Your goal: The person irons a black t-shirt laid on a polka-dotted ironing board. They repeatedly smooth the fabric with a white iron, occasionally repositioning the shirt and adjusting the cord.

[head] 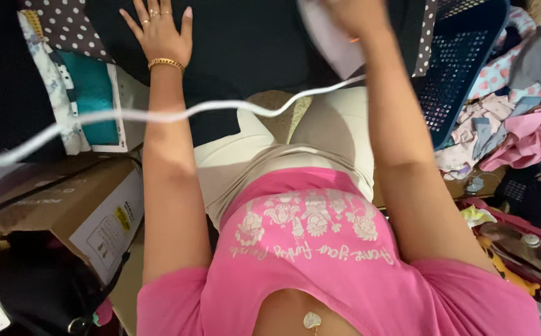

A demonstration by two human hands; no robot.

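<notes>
My left hand [161,34], with rings and a gold bracelet, lies flat with fingers spread on a dark navy garment [252,43]. The garment is spread over a surface with a dotted cover [65,25]. My right hand [354,15], at the top edge, grips a white clothes iron [336,46] with a small orange light, resting on the same garment. The hand is partly cut off by the frame. The iron's white cord [158,116] sags across the view from the iron to the left edge, passing over my left forearm.
A dark blue plastic laundry basket [463,62] stands at the upper right, next to a heap of pink, grey and patterned clothes [519,118]. A cardboard box [65,205] sits at the left above a black bag [40,286]. Folded fabrics [87,93] lie at the left.
</notes>
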